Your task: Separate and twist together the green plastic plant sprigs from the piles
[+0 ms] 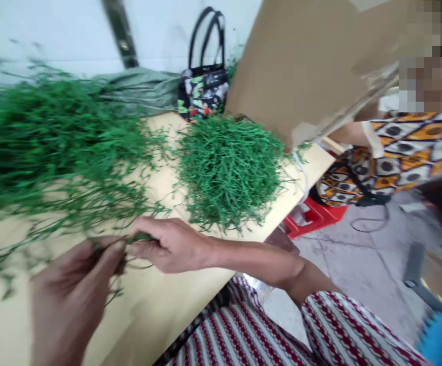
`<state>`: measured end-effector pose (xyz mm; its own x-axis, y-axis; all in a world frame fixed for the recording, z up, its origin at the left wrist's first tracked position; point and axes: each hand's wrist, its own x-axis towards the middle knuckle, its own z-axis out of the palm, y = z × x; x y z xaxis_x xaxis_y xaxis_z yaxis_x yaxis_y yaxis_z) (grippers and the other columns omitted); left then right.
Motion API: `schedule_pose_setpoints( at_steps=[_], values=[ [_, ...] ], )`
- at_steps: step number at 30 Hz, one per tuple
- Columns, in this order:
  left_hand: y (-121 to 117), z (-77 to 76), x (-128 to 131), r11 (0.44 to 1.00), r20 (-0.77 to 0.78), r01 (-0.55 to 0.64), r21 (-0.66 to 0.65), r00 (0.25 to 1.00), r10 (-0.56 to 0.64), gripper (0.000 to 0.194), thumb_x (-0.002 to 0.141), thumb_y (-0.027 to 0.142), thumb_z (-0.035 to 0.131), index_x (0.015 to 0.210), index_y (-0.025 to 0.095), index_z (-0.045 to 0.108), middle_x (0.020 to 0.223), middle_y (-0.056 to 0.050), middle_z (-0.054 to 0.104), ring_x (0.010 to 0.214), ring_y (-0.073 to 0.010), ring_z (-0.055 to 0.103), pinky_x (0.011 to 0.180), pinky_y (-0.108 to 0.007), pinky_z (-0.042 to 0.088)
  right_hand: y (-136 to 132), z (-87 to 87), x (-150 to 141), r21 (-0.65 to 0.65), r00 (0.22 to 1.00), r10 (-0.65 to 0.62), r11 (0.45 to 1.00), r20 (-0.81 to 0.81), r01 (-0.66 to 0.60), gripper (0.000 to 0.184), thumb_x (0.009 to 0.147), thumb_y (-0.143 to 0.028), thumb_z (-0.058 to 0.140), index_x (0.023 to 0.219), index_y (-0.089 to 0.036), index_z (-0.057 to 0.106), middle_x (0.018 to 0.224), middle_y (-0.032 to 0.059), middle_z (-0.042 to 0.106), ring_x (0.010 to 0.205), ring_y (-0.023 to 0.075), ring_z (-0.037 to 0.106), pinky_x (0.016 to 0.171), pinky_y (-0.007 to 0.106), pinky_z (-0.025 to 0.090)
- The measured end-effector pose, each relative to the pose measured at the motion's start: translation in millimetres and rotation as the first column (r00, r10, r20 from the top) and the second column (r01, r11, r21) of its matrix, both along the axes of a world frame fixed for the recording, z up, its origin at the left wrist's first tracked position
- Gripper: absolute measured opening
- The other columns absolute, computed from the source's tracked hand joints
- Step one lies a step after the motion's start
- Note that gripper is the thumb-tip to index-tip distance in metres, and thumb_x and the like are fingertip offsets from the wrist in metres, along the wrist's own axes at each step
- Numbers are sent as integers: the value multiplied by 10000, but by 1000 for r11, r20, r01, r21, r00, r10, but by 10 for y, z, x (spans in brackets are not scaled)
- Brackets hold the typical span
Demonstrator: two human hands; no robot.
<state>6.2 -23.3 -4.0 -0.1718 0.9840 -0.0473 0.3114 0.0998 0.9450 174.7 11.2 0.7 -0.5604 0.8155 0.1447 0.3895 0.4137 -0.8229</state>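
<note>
My left hand (74, 284) is closed, thumb against fingers, pinching thin green plant stems (127, 238). Fingers of my right hand (171, 244) wrap round the same stems, close beside the left fingertips. Long loose sprigs (34, 231) trail away to the left from about my hands. Just beyond my right hand stands a dense rounded pile of green stems (228, 170). A larger, looser heap of green sprigs (45, 137) spreads over the left side of the table. What lies inside each grip is mostly hidden.
The pale table (160, 305) has its edge at the right. Behind the piles are a floral handbag (203, 91), a grey-green cloth (140, 89) and a large cardboard sheet (305, 61). Another person in patterned clothing (415, 142) is at the right, near a red stool (314, 218).
</note>
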Motion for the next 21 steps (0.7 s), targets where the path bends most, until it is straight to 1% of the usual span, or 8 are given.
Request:
schedule_pose_setpoints(
  at_steps=[1, 4, 8, 11, 13, 16, 19, 21],
  values=[
    [11, 42, 63, 999, 58, -30, -44, 998, 32, 107, 700, 253, 657, 787, 193, 642, 554, 60, 557, 502, -70, 474, 423, -155, 364, -33, -38, -38, -31, 1000, -5, 1000, -29, 4, 195, 874, -329, 419, 966, -173, 492, 742, -22, 532, 621, 69, 475, 568, 160, 346],
    [43, 27, 130, 999, 233, -38, -20, 972, 41, 54, 694, 205, 648, 698, 156, 628, 515, 53, 542, 473, -51, 453, 443, -147, 362, -97, -138, -107, -123, 994, 34, 991, -107, -47, 199, 855, -304, 450, 936, -148, 544, 770, -4, 559, 653, 73, 497, 588, 164, 357],
    [-2, -98, 35, 999, 330, -17, -27, 944, 25, 86, 703, 208, 631, 673, 129, 614, 508, 33, 535, 447, -57, 442, 427, -168, 350, -111, -213, -158, -210, 990, 62, 974, -124, -88, 200, 853, -292, 446, 873, -134, 567, 724, -4, 547, 634, 76, 466, 579, 172, 362],
    [-65, -126, -24, 999, 392, 22, -38, 920, -5, 104, 698, 215, 637, 664, 120, 609, 529, 19, 550, 449, -62, 450, 431, -177, 352, -126, -227, -185, -243, 993, 58, 967, -106, -82, 216, 843, -316, 469, 935, -140, 553, 691, -17, 526, 572, 67, 419, 538, 172, 348],
    [-95, -135, -47, 998, 437, 52, -43, 899, -28, 113, 699, 226, 641, 675, 120, 610, 539, 16, 555, 458, -63, 458, 446, -180, 366, -140, -230, -195, -248, 992, 91, 962, -89, -110, 237, 834, -300, 487, 1011, -149, 529, 696, -24, 531, 516, 55, 383, 498, 168, 330],
    [-123, -155, -74, 992, 488, 117, -53, 869, -76, 123, 709, 242, 637, 701, 120, 618, 543, 17, 550, 469, -64, 466, 464, -182, 377, -153, -237, -201, -155, 991, 124, 979, -56, -131, 195, 832, -250, 492, 995, -157, 546, 718, -14, 553, 503, 54, 392, 496, 175, 333],
    [-139, -165, -97, 986, 526, 156, -52, 844, -106, 115, 670, 208, 660, 727, 119, 615, 627, 2, 582, 511, -70, 493, 503, -193, 402, -153, -252, -196, 38, 996, 88, 995, 4, -88, 138, 831, -219, 493, 902, -151, 590, 774, 27, 590, 643, 94, 503, 601, 204, 384],
    [-146, -155, -108, 984, 519, 167, -63, 848, -110, 102, 650, 171, 656, 719, 115, 608, 637, -3, 583, 527, -74, 496, 516, -198, 401, -153, -264, -186, 100, 997, 64, 993, 48, -69, 144, 836, -213, 486, 900, -150, 599, 809, 47, 609, 725, 118, 541, 654, 220, 400]
  ],
)
